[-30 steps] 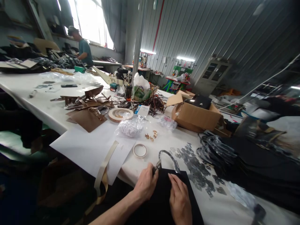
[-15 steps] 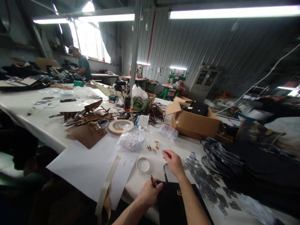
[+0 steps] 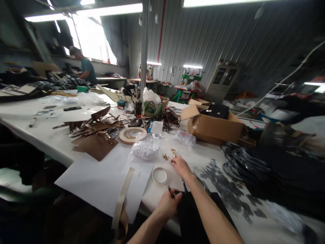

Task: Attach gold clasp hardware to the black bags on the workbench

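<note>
My left hand [image 3: 169, 203] is closed at the near table edge, with a dark pen-like tool [image 3: 171, 191] standing out of its grip, beside a black fabric piece [image 3: 191, 217]. Farther forward, my right hand [image 3: 180, 166] has its fingertips bent together at the small gold metal pieces [image 3: 173, 152]; whether a piece is between them is too small to tell. A second little group of gold pieces [image 3: 165, 157] lies just left of those fingertips. The right forearm crosses over the black fabric. A roll of tape [image 3: 159, 176] lies flat left of my right hand.
Grey flat pieces [image 3: 228, 189] and black straps [image 3: 243, 162] lie on the right. An open cardboard box [image 3: 215, 130] stands behind. Left are white paper [image 3: 101, 186], a plastic bag [image 3: 146, 149] and brown pieces [image 3: 99, 145]. A person [image 3: 87, 69] works far left.
My right hand has moved forward and left to the gold pieces, its fingers now lowered among them. My left hand stays by the black fabric with the tool. The view has shifted slightly.
</note>
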Available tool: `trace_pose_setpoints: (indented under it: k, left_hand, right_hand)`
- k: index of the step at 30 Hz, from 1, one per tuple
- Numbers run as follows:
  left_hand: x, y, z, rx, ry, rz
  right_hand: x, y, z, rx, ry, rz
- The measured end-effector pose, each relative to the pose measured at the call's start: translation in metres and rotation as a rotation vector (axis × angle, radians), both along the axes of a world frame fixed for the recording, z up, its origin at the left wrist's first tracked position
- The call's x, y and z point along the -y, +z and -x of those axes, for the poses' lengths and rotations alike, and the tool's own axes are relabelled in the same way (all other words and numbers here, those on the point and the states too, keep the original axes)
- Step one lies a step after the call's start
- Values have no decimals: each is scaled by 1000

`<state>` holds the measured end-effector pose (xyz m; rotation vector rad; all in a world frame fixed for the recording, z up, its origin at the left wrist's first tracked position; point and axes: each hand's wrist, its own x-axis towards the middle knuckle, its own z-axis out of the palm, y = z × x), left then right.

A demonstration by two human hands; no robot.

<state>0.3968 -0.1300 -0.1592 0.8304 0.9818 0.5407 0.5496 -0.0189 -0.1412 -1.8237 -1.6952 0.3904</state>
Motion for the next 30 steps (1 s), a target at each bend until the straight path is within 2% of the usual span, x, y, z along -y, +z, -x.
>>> trace_pose_setpoints:
  k: [5,9,12,15,19,23,27,30]
  left_hand:
    - [-1,12,6,48,-68,55]
    - [-1,15,8,80,-84,86]
    - [0,17,8,98,-81,100]
    - [0,17,8,100,-70,107]
    - [2,13,7,98,-47,105]
    - [4,11,6,87,-35,86]
    - [6,10,6,70,-31,52]
    - [6,9,6,70,-35,33]
  right_hand:
    - [55,20,-20,-99,-61,24]
    - [119,37,-18,-222,-56,-127]
    - [163,36,-8,-129,-33,-231]
    - [194,22,1,62,45,-234]
    - [214,9,9,178,121,-232]
    - [223,10,16,130,134,-220]
    - [223,8,21,-53,-60,-225]
    - [220,5,22,-273,-207,-140]
